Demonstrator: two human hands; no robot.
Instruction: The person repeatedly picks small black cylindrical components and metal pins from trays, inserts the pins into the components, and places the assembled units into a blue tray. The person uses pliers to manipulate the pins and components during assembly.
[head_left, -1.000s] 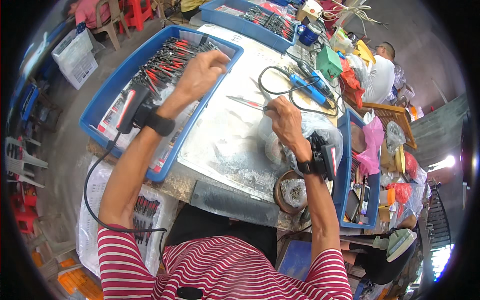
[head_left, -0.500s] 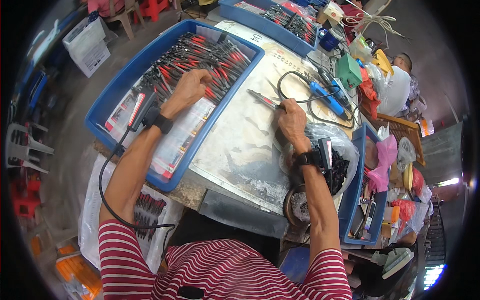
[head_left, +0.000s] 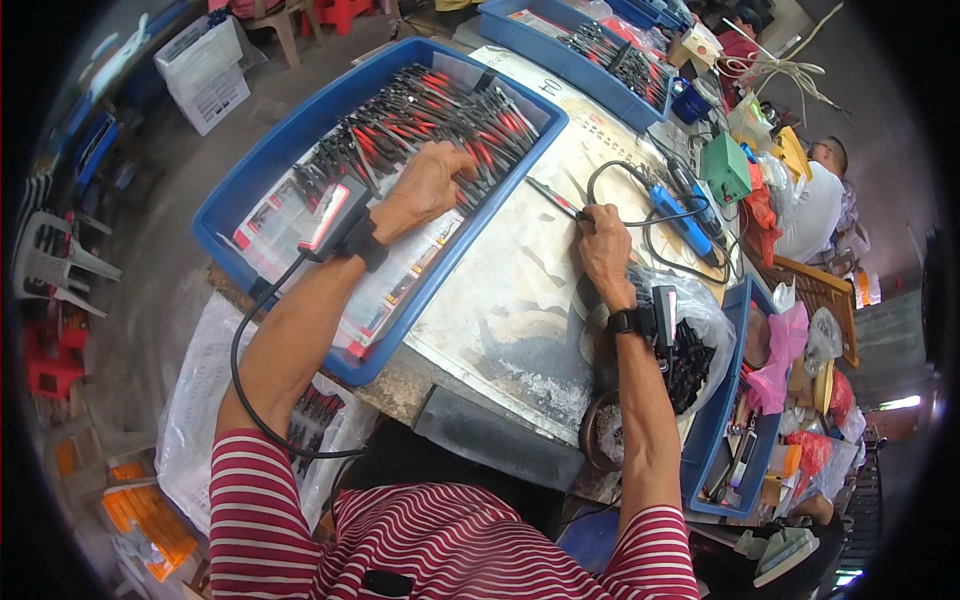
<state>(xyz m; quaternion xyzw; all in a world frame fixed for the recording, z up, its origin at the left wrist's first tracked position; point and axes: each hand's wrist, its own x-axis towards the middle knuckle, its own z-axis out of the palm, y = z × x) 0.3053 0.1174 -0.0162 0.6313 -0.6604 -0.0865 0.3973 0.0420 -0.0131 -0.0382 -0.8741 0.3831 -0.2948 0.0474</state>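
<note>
Fingers of the right hand [head_left: 605, 250] pinch the near end of one slim pointed tool [head_left: 552, 196], dark with a bit of red by the grip; its tip points up-left, toward the blue tray [head_left: 268, 172]. That tool is above the pale desk [head_left: 480, 310], just beside the tray's right rim. Left hand [head_left: 430, 185] is over the tray, at the near edge of a heap of red-and-black tools [head_left: 430, 110]. Its fingers look loosely curled; cannot tell whether they pinch anything or touch the heap.

Progress, judged from layout: one tool is out in hand, a large heap lies in the tray, and printed sheets [head_left: 385, 305] show in its near part. Which heaped tools are finished and which are left, can't say; no visible mark separates them. More similar tools lie in a second blue tray [head_left: 540, 55] at the far end.

Also around the right hand: a blue handheld device [head_left: 682, 225] with a dark cord, lying beyond it, and a clear plastic bag [head_left: 690, 365] of black pieces just beside the right forearm. Green box [head_left: 725, 160] farther back.
</note>
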